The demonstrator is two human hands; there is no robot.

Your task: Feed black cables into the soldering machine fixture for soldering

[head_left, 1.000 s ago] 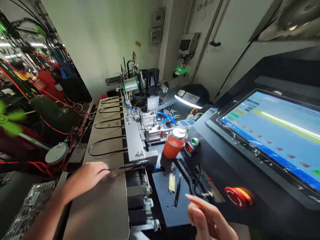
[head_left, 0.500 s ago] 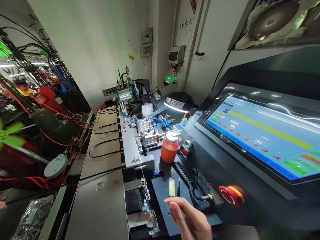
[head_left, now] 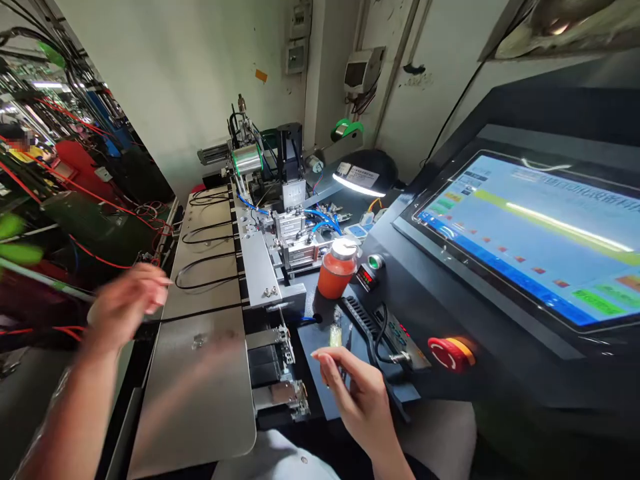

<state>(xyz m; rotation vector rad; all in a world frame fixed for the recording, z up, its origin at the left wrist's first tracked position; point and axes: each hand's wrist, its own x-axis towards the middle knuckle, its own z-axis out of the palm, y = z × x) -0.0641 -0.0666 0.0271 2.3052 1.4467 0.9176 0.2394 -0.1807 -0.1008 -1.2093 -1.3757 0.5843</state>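
My left hand (head_left: 133, 297), blurred by motion, is over the left edge of the metal work plate (head_left: 200, 400). Its fingers look drawn together, but the smear hides whether they hold anything. A straight black cable (head_left: 200, 311) crosses the plate close below that hand. My right hand (head_left: 357, 393) is curled in front of the dark panel, thumb and forefinger close together in a pinch; anything between them is too small to make out. Left of it, two metal clamp fixtures (head_left: 287, 343) stick out from the plate. Just beyond its fingertips lies a small yellowish clear piece (head_left: 335, 335).
Further back stand an orange jar (head_left: 337, 270) with a white lid, pneumatic cylinders (head_left: 297, 237) and a lit lamp (head_left: 360, 180). Looped black cables (head_left: 210, 267) lie along the plate. To the right are a touchscreen (head_left: 540, 233) and a red emergency stop button (head_left: 450, 353).
My left hand has come in from the left edge to beside the plate. My right hand stays pinched, slightly higher in the picture. The view has tilted down.
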